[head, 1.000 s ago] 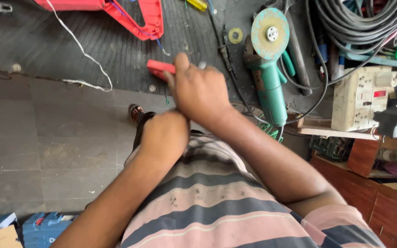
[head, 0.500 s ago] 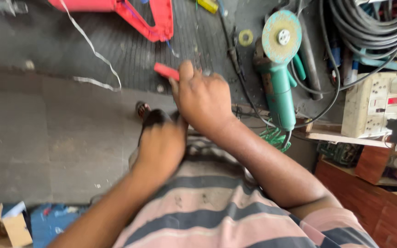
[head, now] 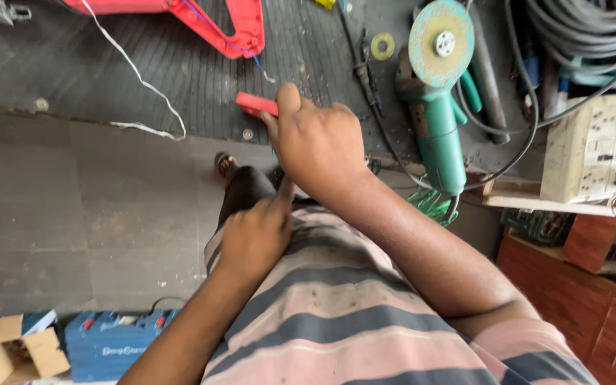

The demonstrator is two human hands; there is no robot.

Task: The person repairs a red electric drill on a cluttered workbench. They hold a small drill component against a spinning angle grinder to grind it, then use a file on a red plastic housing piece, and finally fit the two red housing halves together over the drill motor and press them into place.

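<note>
My right hand (head: 319,146) is closed at the edge of the dark workbench (head: 180,78), with a small red flat piece (head: 256,104) sticking out past the thumb. What the fingers grip is hidden behind the hand. My left hand (head: 254,235) sits just below, fingers curled, its index finger pointing up and touching the right wrist. Both hands hover above my striped shirt (head: 336,314) and a dark trouser leg (head: 244,191).
A green angle grinder (head: 436,107) lies to the right of the hands. A red plastic tool housing (head: 215,21) and white wire (head: 137,78) lie at the back. Black cables (head: 579,36) and a beige switch box (head: 593,150) are at right. A blue case (head: 112,346) and cardboard (head: 8,349) lie on the floor.
The view has shifted. My left hand has slid lower, and its index finger now points up against the right wrist. My right hand stays by the red piece.
</note>
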